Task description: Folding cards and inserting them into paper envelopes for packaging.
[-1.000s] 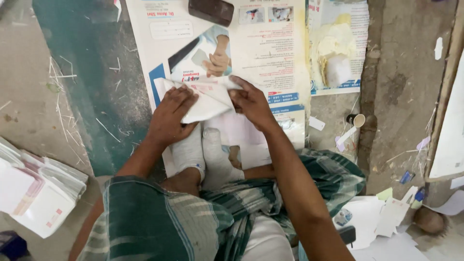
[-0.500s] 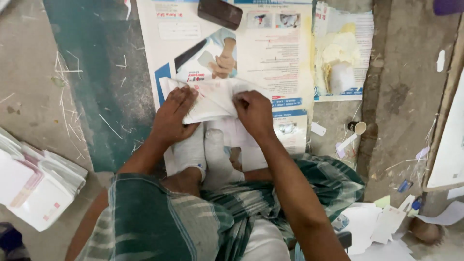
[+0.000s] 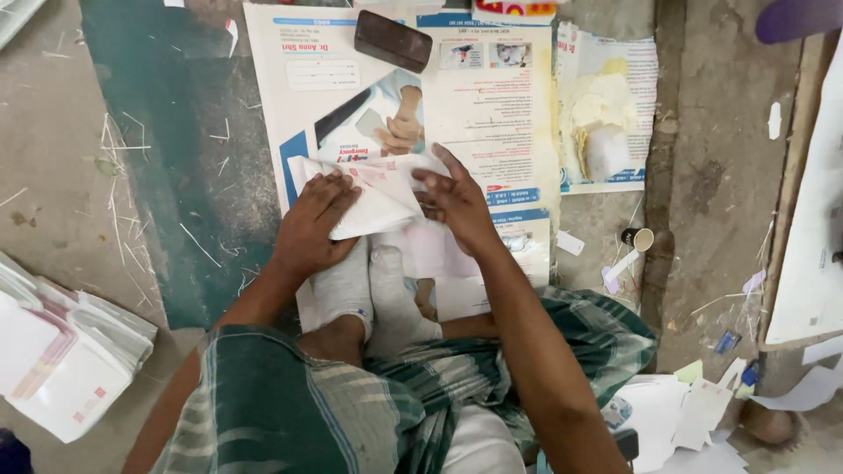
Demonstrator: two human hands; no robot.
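Concrete floor (image 3: 105, 219), printed poster (image 3: 492, 123) spread on it | my left hand (image 3: 312, 228) presses flat on folded white paper (image 3: 378, 197) | my right hand (image 3: 457, 202) pinches its edge

A white folded paper piece (image 3: 373, 197), printed faintly in pink, lies on a large printed poster sheet on the floor, pressed flat under both hands. Its right edge lifts slightly, possibly a flap mid-fold. More white paper (image 3: 430, 254) lies just beneath it.
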